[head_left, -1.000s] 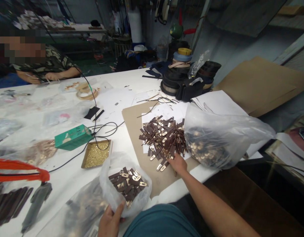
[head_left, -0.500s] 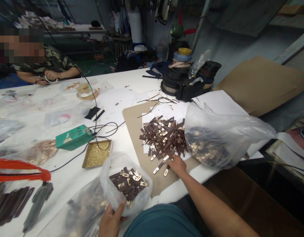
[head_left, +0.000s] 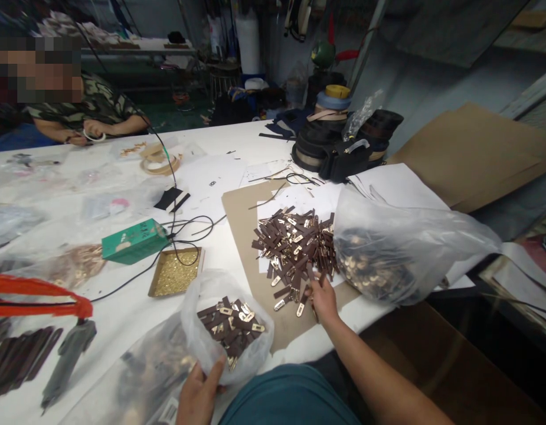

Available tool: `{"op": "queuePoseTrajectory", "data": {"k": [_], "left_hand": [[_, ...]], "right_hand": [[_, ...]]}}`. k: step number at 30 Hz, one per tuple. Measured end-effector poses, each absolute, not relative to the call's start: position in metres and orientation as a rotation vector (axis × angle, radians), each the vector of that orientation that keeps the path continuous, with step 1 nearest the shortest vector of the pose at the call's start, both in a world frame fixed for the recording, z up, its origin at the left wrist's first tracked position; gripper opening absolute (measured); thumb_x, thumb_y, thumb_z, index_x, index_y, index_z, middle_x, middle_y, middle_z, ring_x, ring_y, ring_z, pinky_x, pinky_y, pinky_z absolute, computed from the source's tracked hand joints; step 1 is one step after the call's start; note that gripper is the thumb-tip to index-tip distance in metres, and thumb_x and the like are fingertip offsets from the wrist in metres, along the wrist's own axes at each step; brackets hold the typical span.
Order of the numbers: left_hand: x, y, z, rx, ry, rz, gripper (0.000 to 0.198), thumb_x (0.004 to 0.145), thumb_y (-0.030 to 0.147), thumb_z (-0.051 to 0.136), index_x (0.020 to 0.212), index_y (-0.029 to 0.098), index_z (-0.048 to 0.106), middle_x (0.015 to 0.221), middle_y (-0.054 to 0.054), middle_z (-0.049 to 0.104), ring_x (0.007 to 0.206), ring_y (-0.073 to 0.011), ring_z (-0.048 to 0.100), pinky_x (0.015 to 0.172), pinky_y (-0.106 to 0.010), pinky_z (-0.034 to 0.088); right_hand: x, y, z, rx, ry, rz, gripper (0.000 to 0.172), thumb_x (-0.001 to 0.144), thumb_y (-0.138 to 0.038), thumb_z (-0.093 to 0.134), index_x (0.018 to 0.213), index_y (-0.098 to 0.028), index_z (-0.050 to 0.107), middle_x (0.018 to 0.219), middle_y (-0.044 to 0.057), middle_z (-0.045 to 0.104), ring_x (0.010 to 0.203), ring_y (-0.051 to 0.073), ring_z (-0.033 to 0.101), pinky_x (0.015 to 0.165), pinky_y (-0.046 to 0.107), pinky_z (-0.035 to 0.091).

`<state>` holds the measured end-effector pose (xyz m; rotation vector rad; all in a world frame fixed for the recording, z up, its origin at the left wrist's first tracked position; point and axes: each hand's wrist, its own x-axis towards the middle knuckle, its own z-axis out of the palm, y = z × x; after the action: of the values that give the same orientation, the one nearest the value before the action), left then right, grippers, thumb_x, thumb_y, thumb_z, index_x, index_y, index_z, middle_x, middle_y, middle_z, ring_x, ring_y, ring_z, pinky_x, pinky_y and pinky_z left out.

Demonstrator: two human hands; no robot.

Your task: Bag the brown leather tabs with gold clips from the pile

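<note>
My left hand (head_left: 202,386) pinches the near rim of an open clear plastic bag (head_left: 193,319), thumb on the outside facing me. Inside the bag lie brown strap tabs (head_left: 231,324) with gold metal ends. My right hand (head_left: 322,296) is at the near edge of a heap of the same strap tabs (head_left: 294,236), its fingers closed around a strap tab (head_left: 301,308) whose gold end points toward me. The heap rests on white paper over a brown cardboard sheet (head_left: 237,206). Fingertips of the right hand are partly hidden among the tabs.
A full plastic bag (head_left: 388,254) of tabs lies right of the heap. Left stand a tray of gold bits (head_left: 175,274), a green box (head_left: 134,241) and a grey electric screwdriver (head_left: 69,366) on an orange cord. Strap rolls (head_left: 317,144) sit behind. A co-worker (head_left: 95,112) sits across the table.
My right hand has shifted slightly among the tabs at the heap's near edge, with its fingers now higher. The left hand stays on the bag rim. The view has tilted slightly.
</note>
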<state>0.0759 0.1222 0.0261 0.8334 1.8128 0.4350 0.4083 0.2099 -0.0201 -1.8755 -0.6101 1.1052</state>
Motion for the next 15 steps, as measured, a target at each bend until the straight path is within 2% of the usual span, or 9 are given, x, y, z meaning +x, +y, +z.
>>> {"op": "queuePoseTrajectory", "data": {"k": [3, 5, 9, 12, 15], "left_hand": [[0.076, 0.122, 0.024, 0.838, 1.818, 0.427, 0.077, 0.071, 0.08, 0.059, 0.107, 0.013, 0.069, 0.092, -0.01, 0.076, 0.084, -0.0303, 0.073, 0.078, -0.038, 0.058], [0.077, 0.122, 0.025, 0.84, 1.823, 0.44, 0.078, 0.07, 0.081, 0.059, 0.106, 0.012, 0.068, 0.091, -0.01, 0.076, 0.084, -0.031, 0.073, 0.077, -0.038, 0.057], [0.075, 0.118, 0.032, 0.837, 1.83, 0.44, 0.078, 0.072, 0.08, 0.06, 0.109, 0.012, 0.068, 0.093, -0.01, 0.076, 0.09, -0.0311, 0.072, 0.08, -0.038, 0.056], [0.073, 0.116, 0.033, 0.843, 1.816, 0.427, 0.078, 0.074, 0.08, 0.058, 0.111, 0.012, 0.067, 0.094, -0.009, 0.075, 0.09, -0.0305, 0.071, 0.082, -0.038, 0.056], [0.074, 0.116, 0.031, 0.845, 1.812, 0.436, 0.078, 0.073, 0.08, 0.059, 0.11, 0.011, 0.067, 0.094, -0.01, 0.075, 0.088, -0.0304, 0.071, 0.08, -0.038, 0.057]], "right_hand": [[0.363, 0.201, -0.001, -1.732, -0.776, 1.485, 0.06, 0.086, -0.041, 0.057, 0.14, -0.015, 0.058, 0.086, 0.005, 0.068, 0.069, 0.018, 0.066, 0.055, 0.022, 0.046], [0.337, 0.196, 0.007, -1.624, -1.063, 1.621, 0.058, 0.084, -0.039, 0.065, 0.137, -0.017, 0.063, 0.1, 0.006, 0.07, 0.075, 0.017, 0.067, 0.063, 0.023, 0.05], [0.342, 0.203, 0.002, -1.902, -1.301, 1.165, 0.045, 0.086, -0.041, 0.073, 0.127, -0.023, 0.069, 0.116, 0.003, 0.068, 0.095, 0.016, 0.067, 0.085, 0.026, 0.051], [0.381, 0.217, -0.014, -2.275, -1.212, 0.899, 0.044, 0.087, -0.049, 0.074, 0.121, -0.022, 0.066, 0.118, 0.003, 0.068, 0.104, 0.02, 0.065, 0.087, 0.029, 0.048], [0.405, 0.228, -0.028, -2.484, -1.23, 0.834, 0.047, 0.085, -0.053, 0.076, 0.118, -0.021, 0.063, 0.116, 0.003, 0.068, 0.103, 0.022, 0.066, 0.084, 0.029, 0.046]]}}
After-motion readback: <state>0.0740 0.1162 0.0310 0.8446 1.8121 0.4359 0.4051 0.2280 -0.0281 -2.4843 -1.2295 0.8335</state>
